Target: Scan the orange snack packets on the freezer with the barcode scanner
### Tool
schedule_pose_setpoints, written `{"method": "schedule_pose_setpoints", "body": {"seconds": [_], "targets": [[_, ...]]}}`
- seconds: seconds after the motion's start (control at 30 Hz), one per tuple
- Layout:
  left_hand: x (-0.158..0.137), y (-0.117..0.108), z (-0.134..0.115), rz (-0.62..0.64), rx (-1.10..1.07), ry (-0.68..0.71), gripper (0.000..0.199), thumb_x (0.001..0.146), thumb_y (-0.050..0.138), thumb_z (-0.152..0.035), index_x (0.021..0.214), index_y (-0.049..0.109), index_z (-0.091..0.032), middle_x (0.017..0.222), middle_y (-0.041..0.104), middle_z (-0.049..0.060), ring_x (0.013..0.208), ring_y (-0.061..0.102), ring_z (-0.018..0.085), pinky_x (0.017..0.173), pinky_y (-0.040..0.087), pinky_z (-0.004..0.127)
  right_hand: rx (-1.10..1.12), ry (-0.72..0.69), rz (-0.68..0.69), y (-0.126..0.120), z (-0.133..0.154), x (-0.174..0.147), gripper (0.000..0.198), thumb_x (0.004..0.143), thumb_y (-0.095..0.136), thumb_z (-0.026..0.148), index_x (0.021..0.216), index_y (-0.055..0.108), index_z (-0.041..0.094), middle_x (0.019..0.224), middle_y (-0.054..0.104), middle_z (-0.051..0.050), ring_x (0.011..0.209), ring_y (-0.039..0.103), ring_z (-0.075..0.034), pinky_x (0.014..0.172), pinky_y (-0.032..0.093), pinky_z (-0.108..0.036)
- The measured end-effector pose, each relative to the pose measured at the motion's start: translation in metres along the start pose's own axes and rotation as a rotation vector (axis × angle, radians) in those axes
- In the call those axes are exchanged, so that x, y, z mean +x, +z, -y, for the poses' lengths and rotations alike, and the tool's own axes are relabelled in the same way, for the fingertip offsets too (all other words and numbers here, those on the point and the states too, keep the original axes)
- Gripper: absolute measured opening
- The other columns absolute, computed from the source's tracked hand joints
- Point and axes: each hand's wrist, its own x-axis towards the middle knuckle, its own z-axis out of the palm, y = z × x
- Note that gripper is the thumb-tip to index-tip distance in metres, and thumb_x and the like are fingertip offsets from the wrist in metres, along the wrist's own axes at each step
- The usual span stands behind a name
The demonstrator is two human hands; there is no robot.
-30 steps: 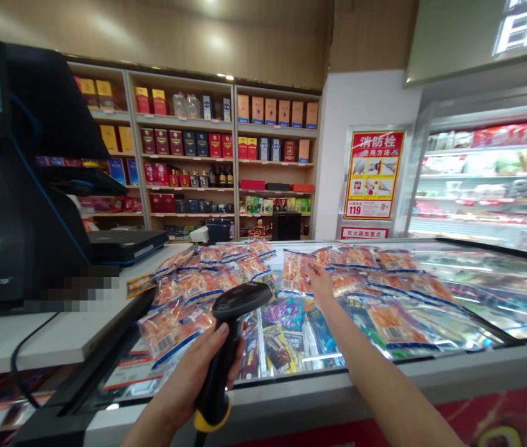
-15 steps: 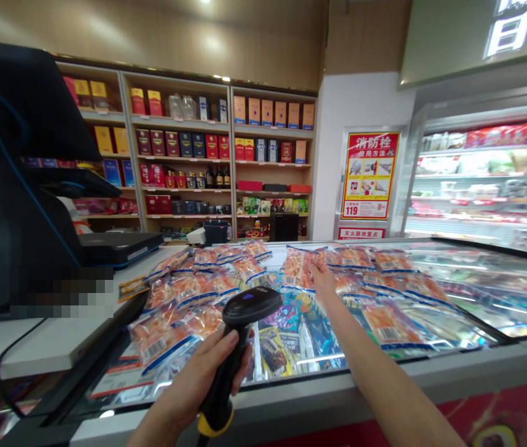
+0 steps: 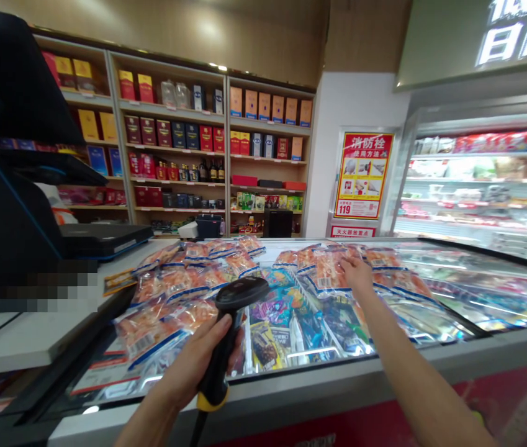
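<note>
Black plastic scanner [image 3: 239, 295], wrapped in the left hand's [image 3: 214, 347] grip, sits lower middle in the head view, its nose pointing right. Right of centre and slightly higher, above a glass-topped freezer [image 3: 328, 383], is a packet [image 3: 331, 270], nearer the right hand [image 3: 357, 276], whose grip pinches its right edge. Clear film shows orange contents, a barcode lower left (too small to read) and a blue lower strip; its long axis is unclear.

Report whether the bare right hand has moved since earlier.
Yes, the right hand moved rightward, from left of the red-and-yellow rectangular wall poster to below it in view.
</note>
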Motion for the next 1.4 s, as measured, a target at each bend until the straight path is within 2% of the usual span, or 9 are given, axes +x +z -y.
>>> {"method": "schedule_pose_setpoints", "body": {"seconds": [0.13, 0.33, 0.53, 0.67, 0.77, 0.9, 1.1, 1.27, 1.4], "targets": [[0.002, 0.002, 0.005, -0.026, -0.005, -0.005, 0.031, 0.074, 0.045, -0.041, 0.09, 0.049, -0.015, 0.056, 0.053, -0.001, 0.041, 0.042, 0.007, 0.042, 0.032, 0.02, -0.217, 0.001, -0.022, -0.028, -0.007, -0.005, 0.035, 0.062, 0.047, 0.032, 0.084, 0.062, 0.01, 0.069, 0.061, -0.008, 0.065, 0.055, -0.018, 0.064, 0.04, -0.03], [0.001, 0.002, 0.007, -0.061, -0.01, -0.009, 0.027, 0.072, 0.047, -0.042, 0.074, 0.05, -0.015, 0.054, 0.053, -0.001, 0.04, 0.043, 0.007, 0.042, 0.033, 0.02, -0.362, -0.078, 0.026, -0.026, -0.01, -0.042, 0.047, 0.066, 0.041, 0.027, 0.11, 0.049, 0.011, 0.062, 0.058, -0.003, 0.058, 0.053, -0.017, 0.059, 0.038, -0.028], [-0.004, -0.009, 0.005, -0.109, -0.003, -0.027, 0.028, 0.072, 0.047, -0.042, 0.072, 0.051, -0.015, 0.047, 0.052, -0.002, 0.04, 0.044, 0.007, 0.042, 0.034, 0.019, -0.588, -0.086, -0.008, -0.026, -0.005, -0.055, 0.044, 0.069, 0.039, 0.024, 0.112, 0.047, 0.015, 0.091, 0.058, -0.009, 0.082, 0.051, -0.022, 0.068, 0.036, -0.032], [-0.009, -0.018, 0.003, -0.172, -0.034, -0.035, 0.034, 0.07, 0.048, -0.044, 0.085, 0.052, -0.014, 0.048, 0.053, -0.002, 0.04, 0.044, 0.007, 0.041, 0.033, 0.019, -0.632, -0.314, -0.056, -0.017, 0.014, -0.069, 0.041, 0.071, 0.04, 0.024, 0.111, 0.047, 0.018, 0.109, 0.05, -0.01, 0.1, 0.041, -0.024, 0.081, 0.03, -0.037], [-0.013, -0.025, 0.0, -0.194, -0.033, -0.055, 0.038, 0.069, 0.048, -0.046, 0.086, 0.053, -0.012, 0.046, 0.052, -0.002, 0.039, 0.043, 0.008, 0.039, 0.032, 0.019, -0.704, -0.502, 0.078, -0.002, 0.025, -0.083, 0.037, 0.073, 0.042, 0.03, 0.108, 0.05, 0.023, 0.115, 0.047, -0.007, 0.105, 0.036, -0.024, 0.086, 0.024, -0.041], [-0.02, -0.037, -0.003, -0.221, -0.042, -0.03, 0.038, 0.069, 0.048, -0.047, 0.084, 0.054, -0.013, 0.045, 0.051, -0.002, 0.04, 0.042, 0.008, 0.039, 0.032, 0.019, -0.862, -0.487, 0.269, 0.012, 0.023, -0.09, 0.03, 0.074, 0.041, 0.03, 0.1, 0.055, 0.023, 0.111, 0.05, -0.007, 0.105, 0.036, -0.025, 0.085, 0.02, -0.049], [-0.026, -0.051, -0.002, -0.207, -0.054, 0.004, 0.035, 0.072, 0.045, -0.045, 0.081, 0.054, -0.013, 0.046, 0.051, -0.001, 0.041, 0.042, 0.008, 0.041, 0.031, 0.019, -0.766, -0.531, 0.249, 0.028, 0.046, -0.1, 0.031, 0.076, 0.04, 0.031, 0.101, 0.054, 0.02, 0.11, 0.052, -0.008, 0.104, 0.039, -0.023, 0.087, 0.023, -0.042], [-0.03, -0.056, -0.004, -0.241, -0.091, 0.015, 0.032, 0.072, 0.047, -0.044, 0.083, 0.054, -0.015, 0.052, 0.053, -0.002, 0.042, 0.043, 0.007, 0.042, 0.033, 0.02, -0.546, -0.562, 0.623, 0.08, 0.097, -0.139, 0.03, 0.078, 0.037, 0.034, 0.095, 0.058, 0.022, 0.095, 0.06, -0.005, 0.09, 0.05, -0.018, 0.076, 0.031, -0.029], [-0.041, -0.063, -0.011, -0.301, -0.123, 0.031, 0.031, 0.07, 0.05, -0.042, 0.084, 0.054, -0.015, 0.058, 0.055, -0.001, 0.043, 0.044, 0.007, 0.041, 0.035, 0.02, -0.437, -0.525, 0.92, 0.131, 0.114, -0.161, 0.035, 0.078, 0.035, 0.038, 0.073, 0.063, 0.018, 0.07, 0.061, -0.002, 0.067, 0.051, -0.012, 0.057, 0.03, -0.021]]}}
